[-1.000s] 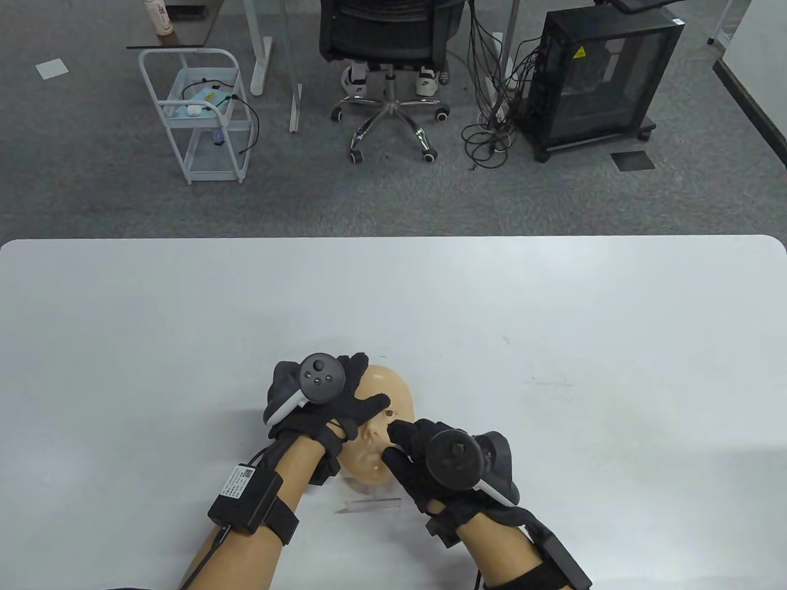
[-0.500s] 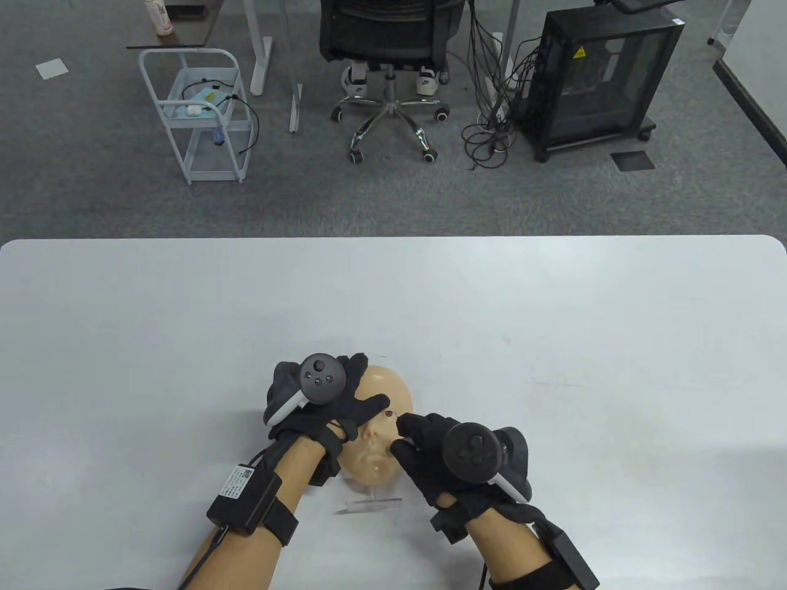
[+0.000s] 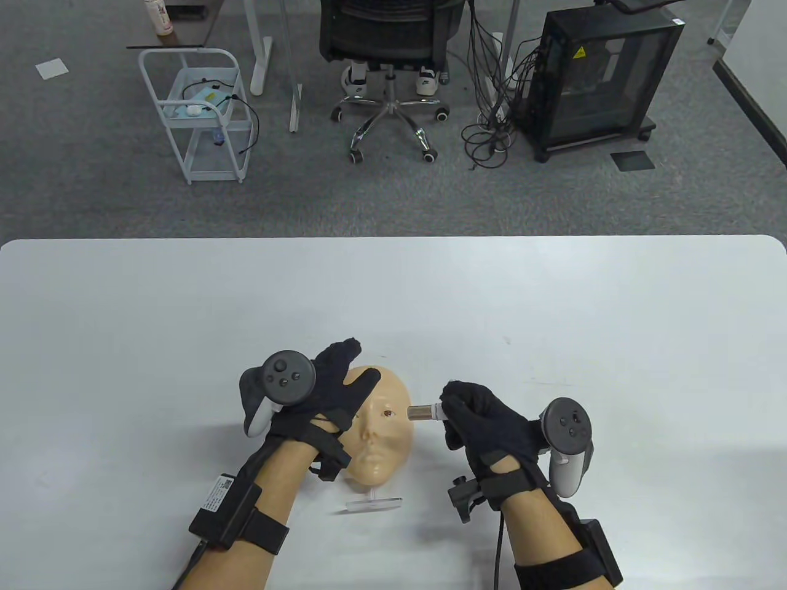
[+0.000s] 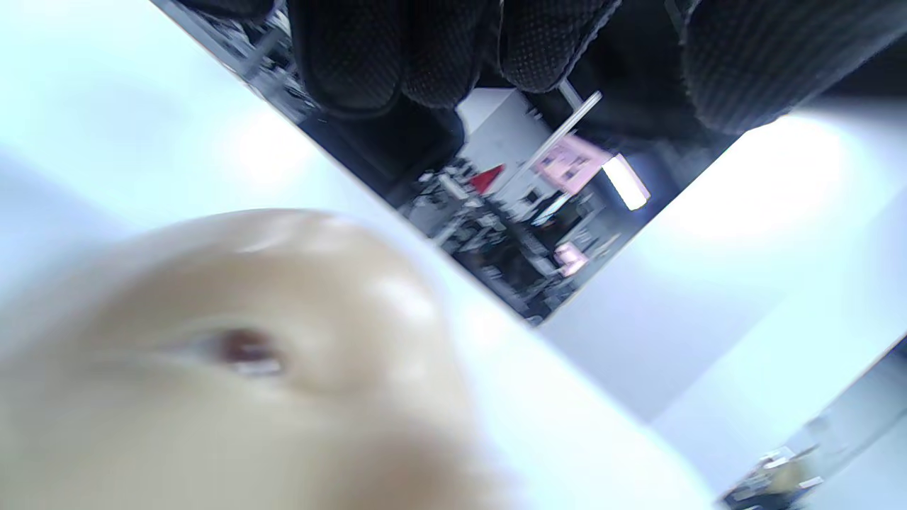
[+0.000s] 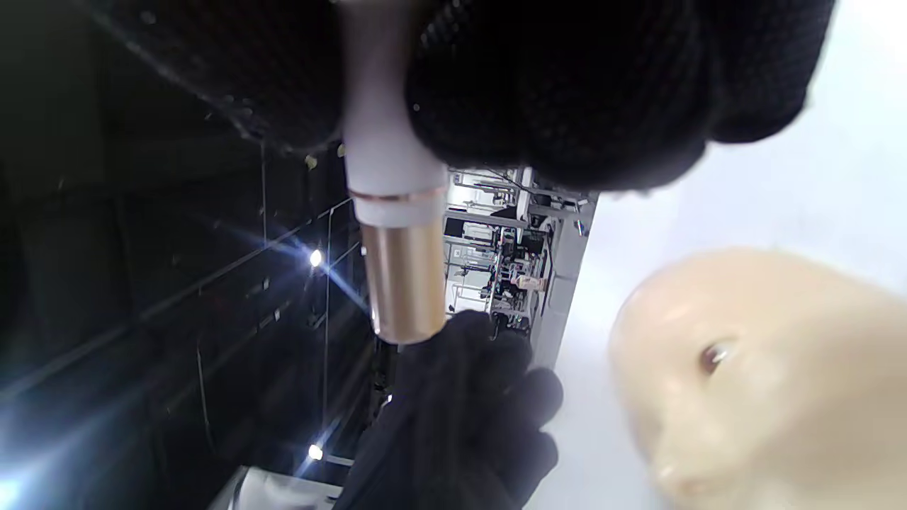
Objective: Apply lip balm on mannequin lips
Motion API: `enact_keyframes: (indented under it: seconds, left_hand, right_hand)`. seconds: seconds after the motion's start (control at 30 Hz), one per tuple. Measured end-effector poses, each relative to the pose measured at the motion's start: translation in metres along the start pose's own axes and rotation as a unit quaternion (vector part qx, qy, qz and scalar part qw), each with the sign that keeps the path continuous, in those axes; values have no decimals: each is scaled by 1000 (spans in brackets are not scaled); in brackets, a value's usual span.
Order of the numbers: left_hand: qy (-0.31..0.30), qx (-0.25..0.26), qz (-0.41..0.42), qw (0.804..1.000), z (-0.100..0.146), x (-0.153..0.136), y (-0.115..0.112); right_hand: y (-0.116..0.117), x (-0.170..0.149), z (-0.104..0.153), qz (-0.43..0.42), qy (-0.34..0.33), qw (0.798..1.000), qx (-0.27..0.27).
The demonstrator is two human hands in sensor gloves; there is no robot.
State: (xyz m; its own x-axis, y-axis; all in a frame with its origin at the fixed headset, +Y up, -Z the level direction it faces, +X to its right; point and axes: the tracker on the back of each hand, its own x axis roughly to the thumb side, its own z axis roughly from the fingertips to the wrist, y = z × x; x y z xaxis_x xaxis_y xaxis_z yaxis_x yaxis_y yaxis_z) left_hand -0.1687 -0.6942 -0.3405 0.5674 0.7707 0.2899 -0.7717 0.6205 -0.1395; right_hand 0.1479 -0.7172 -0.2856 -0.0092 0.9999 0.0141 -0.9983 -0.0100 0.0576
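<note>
Now, step in hand: lip balm tube gripped in the right hand, gold end pointing at the side of the mannequin face, level with the eye and not at the lips; judged as between strokes or just finishing, though nothing visible settles whether balm is on the lips yet.
Right hand: fingers closed round the white part of the tube, gold part sticking out free.
Left hand: fingers spread flat over the forehead and cheek on its own side, seemingly steadying the face; not gripping anything.
Face: lying tilted on a small clear stand, near the front edge of the table, between the two hands.
Next move calls for: lowering the gold end from eye level down to the lips, light pressure only, left hand holding the face against tipping on the stand.
Surface: plain white tabletop, smooth, rounded far corners.
Room: grey carpet beyond; black office chair, white wire cart, black computer case with loose cables beside it.
</note>
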Motion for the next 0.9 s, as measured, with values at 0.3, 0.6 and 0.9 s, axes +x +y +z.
enact_keyframes:
  seconds: [0.3,0.6,0.9]
  left_hand:
    - [-83,-65,97,990,56,30,-15]
    - [-103,-36,111,988,72,29,-32]
    - [-55,-54,210,975,72,17,-24]
  right_hand:
    - [26,-9,7,-61,44,996,51]
    - [47,-12,15,-48,58,994,84]
    - [57,-8,14,-42,-3,992,116]
